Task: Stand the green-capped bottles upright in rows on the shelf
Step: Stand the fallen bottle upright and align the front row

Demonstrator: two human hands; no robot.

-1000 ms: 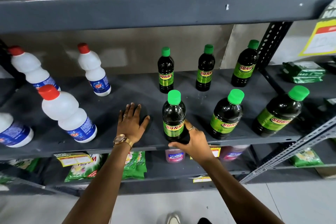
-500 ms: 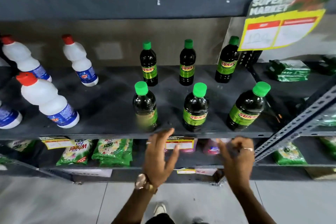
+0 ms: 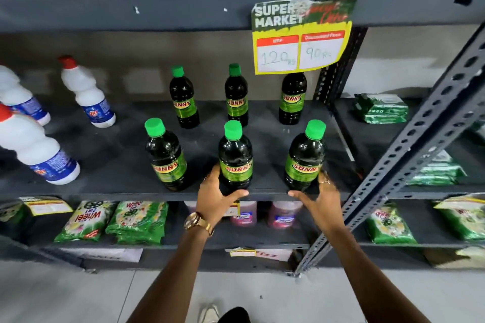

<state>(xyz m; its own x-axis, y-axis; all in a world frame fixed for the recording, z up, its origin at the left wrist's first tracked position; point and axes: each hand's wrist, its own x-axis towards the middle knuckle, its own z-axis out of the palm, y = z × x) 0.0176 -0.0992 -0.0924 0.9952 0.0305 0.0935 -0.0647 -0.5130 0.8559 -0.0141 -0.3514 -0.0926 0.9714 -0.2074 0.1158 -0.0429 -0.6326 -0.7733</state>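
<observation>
The fingers (image 3: 210,181) of the left hand (image 3: 216,198) were curled round the base of the middle front bottle (image 3: 235,157), thumb lying along the shelf edge in front of it, so that hand had a loose hold low on the bottle; the right hand (image 3: 319,200) was spread open, its fingers (image 3: 325,181) touching the lower right side of the right front bottle (image 3: 304,157) and its thumb pointing left under it, cupping rather than gripping. Six green-capped bottles stood upright on the grey shelf (image 3: 118,165) in two rows of three, the left front bottle (image 3: 166,157) untouched and the back row (image 3: 236,97) well behind. Full of dark liquid, they would likely be fairly heavy and stiff, with smooth plastic sides (probably slippery), so a hold round the labelled belly or low by the base looked safest; the tall narrow shape could tip if pushed near the cap. Each green label read "SUNNY" in red. Above hung a price sign (image 3: 301,34) reading "SUPER MARKET", "MRP" 120 and a discounted 90. To the left stood white red-capped bottles (image 3: 86,94), and on the shelf below lay green "Wheel 2 in 1" packets (image 3: 89,220).
</observation>
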